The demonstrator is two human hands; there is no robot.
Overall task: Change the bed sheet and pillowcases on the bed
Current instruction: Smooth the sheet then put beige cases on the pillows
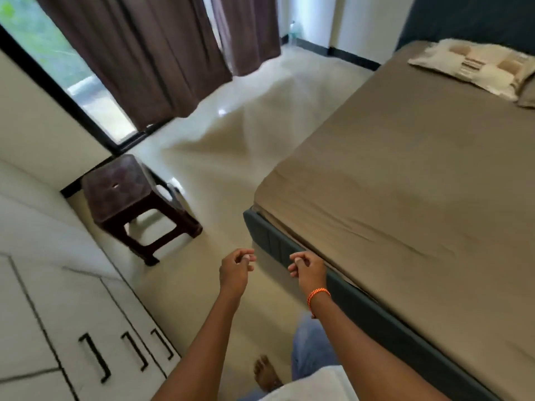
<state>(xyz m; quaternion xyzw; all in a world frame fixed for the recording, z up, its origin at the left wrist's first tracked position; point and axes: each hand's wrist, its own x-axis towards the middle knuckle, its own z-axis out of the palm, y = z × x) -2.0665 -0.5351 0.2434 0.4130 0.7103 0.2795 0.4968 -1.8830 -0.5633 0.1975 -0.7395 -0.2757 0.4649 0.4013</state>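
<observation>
A bed fills the right side, covered by a smooth tan bed sheet [405, 175] tucked into a dark blue-grey frame [362, 299]. A cream patterned pillow [474, 68] lies at the head end, with the edge of a second pillow [528, 94] at the right border. My left hand [236, 270] hangs over the floor beside the bed's foot corner, fingers loosely curled, holding nothing. My right hand [308, 270], an orange thread round its wrist, hovers at the frame's edge near the same corner, also loosely curled and empty.
A dark brown plastic stool [127, 195] stands on the pale tiled floor [231, 140] left of the bed. White wardrobe doors with black handles [95, 357] run along the lower left. Brown curtains [150, 53] hang over a window at the back. My bare foot [265, 374] is below.
</observation>
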